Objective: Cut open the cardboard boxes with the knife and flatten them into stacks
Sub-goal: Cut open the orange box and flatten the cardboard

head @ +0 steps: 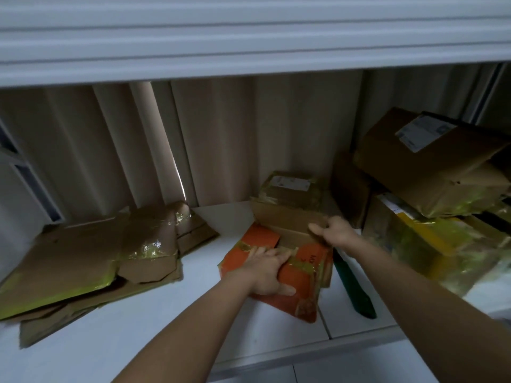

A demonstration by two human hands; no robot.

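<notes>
An orange cardboard box (297, 283) lies partly flattened on the white floor in the middle. My left hand (266, 268) presses down on its top, fingers spread flat over the taped seam. My right hand (333, 230) grips the brown inner flap (290, 219) that stands up at the box's far side. A knife with a green sheath or handle (354, 286) lies on the floor just right of the orange box, under my right forearm. Neither hand holds it.
A stack of flattened brown cardboard (91, 261) lies at the left. Unopened taped boxes pile up at the right (431, 161), with a small brown box (290, 189) behind the orange one. A corrugated wall stands behind; a raised floor edge (304, 352) runs near me.
</notes>
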